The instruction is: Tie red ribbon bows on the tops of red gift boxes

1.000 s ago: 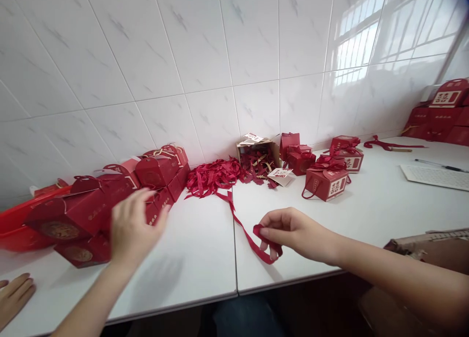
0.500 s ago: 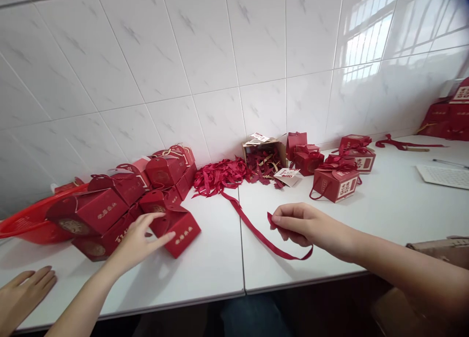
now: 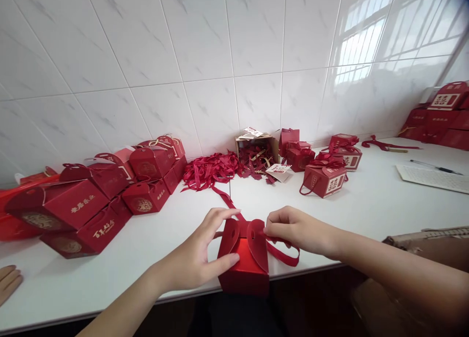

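A red gift box [image 3: 244,273] with two rounded, holed flaps sits at the table's front edge. My left hand [image 3: 205,251] grips its left side, thumb on the front and fingers over the top. At the box's right flap, my right hand [image 3: 293,229] pinches the end of a red ribbon [image 3: 287,258], which loops down beside the box. Behind the box another stretch of ribbon runs back to a heap of red ribbons [image 3: 210,170].
Stacked red boxes [image 3: 78,205] and a red basin [image 3: 9,229] stand left, near another person's hand [image 3: 9,282]. An open carton [image 3: 258,151], tied boxes [image 3: 326,178], a pen [image 3: 436,167] and a keyboard [image 3: 436,179] lie to the right.
My left hand has brought the box from the left stack to the front middle. My right hand, still pinching the ribbon, is now against the box's flap. The view has shifted slightly.
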The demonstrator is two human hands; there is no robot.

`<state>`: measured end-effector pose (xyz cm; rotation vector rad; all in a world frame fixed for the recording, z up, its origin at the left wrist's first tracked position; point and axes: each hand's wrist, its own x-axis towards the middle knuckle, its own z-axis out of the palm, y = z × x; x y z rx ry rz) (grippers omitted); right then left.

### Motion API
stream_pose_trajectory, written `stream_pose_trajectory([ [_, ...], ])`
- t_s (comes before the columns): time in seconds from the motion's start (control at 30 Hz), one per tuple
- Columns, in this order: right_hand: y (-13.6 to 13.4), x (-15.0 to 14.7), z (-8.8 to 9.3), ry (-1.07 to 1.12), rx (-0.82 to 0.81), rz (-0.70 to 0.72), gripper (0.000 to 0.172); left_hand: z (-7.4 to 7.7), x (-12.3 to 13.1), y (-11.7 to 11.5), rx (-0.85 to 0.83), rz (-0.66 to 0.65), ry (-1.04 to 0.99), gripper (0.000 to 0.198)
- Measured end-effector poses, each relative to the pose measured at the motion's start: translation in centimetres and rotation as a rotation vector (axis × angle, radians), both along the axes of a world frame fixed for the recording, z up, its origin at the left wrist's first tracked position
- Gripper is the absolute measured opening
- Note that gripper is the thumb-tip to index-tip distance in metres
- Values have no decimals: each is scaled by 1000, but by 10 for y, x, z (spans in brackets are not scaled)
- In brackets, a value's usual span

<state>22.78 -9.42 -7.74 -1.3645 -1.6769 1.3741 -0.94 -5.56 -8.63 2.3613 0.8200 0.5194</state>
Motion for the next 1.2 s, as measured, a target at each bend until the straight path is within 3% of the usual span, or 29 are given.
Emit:
stream_pose_trajectory([
  [0.2,2,-4,0,-76,-7,-78,16,-2,19,-5,74,74,47,30],
  [0.53,3,-4,-8,-206,137,-57,20,-11,43,-6,52,109,-58,19],
  [0.7,2,-3,-5,-446,446,-82,33,-12,48,-4,3,167,-176,17],
  [0.77,2,-2,-5,-494,495,-88,36,-12,49,-2,-10,182,-228,17],
  [0.93,2,-4,-8,-552,529,-59,36,-14,49,-1,-11,186,-234,17],
  [1.07,5,4,-8,-678,570,-76,35,-17,45,-5,92,171,-209,13],
  [1.2,16,27,-8,-858,361,-65,35,-23,35,-6,71,110,-84,17],
])
